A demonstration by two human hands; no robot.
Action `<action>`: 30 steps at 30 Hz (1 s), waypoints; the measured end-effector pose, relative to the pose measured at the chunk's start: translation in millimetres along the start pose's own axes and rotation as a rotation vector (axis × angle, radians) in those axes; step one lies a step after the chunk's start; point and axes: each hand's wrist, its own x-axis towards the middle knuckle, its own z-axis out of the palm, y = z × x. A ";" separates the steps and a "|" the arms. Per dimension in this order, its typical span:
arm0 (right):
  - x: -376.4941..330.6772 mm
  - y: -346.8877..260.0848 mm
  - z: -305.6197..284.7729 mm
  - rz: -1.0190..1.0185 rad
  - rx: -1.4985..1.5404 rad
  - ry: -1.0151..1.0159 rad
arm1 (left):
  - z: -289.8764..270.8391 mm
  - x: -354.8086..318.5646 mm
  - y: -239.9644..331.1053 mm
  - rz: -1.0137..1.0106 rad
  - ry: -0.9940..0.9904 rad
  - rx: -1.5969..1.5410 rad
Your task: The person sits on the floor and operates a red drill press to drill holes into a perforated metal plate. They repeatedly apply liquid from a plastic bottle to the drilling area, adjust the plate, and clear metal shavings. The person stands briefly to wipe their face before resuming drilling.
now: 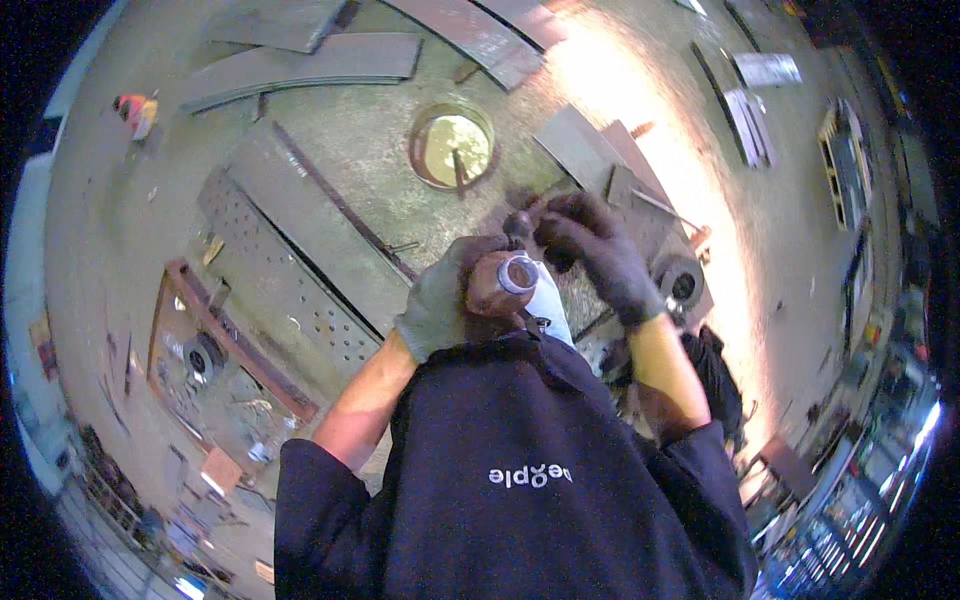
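Note:
My left hand (440,300), in a grey work glove, is wrapped round a brown bottle (492,287) in front of my waist. The bottle's round mouth is uncovered and tilts up toward me. Just beyond it is my right hand (592,245), in a dark, dirty glove, with its fingers curled in. Beside those fingertips, a small dark rounded piece (518,224) shows above the bottle. Blur hides whether my right fingers hold it or something else.
A round bucket (417,150) with pale contents and a stick stands ahead. Long steel plates (315,215) lie at left, one drilled with holes. A rusty frame (240,340) is farther left. Stacked plates (585,150) and a dark ring (682,283) sit at right, near bright light.

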 end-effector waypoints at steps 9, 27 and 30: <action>109.4 3.4 29.4 -0.327 -0.392 -0.295 | -16.5 43.6 -23.8 -0.037 0.236 0.267; 321.4 41.5 122.8 -0.347 -0.836 0.310 | -266.5 140.0 -161.2 -0.261 0.239 -0.048; 313.9 169.1 114.9 0.166 -0.661 0.588 | -331.3 189.4 -104.0 0.030 -0.021 0.253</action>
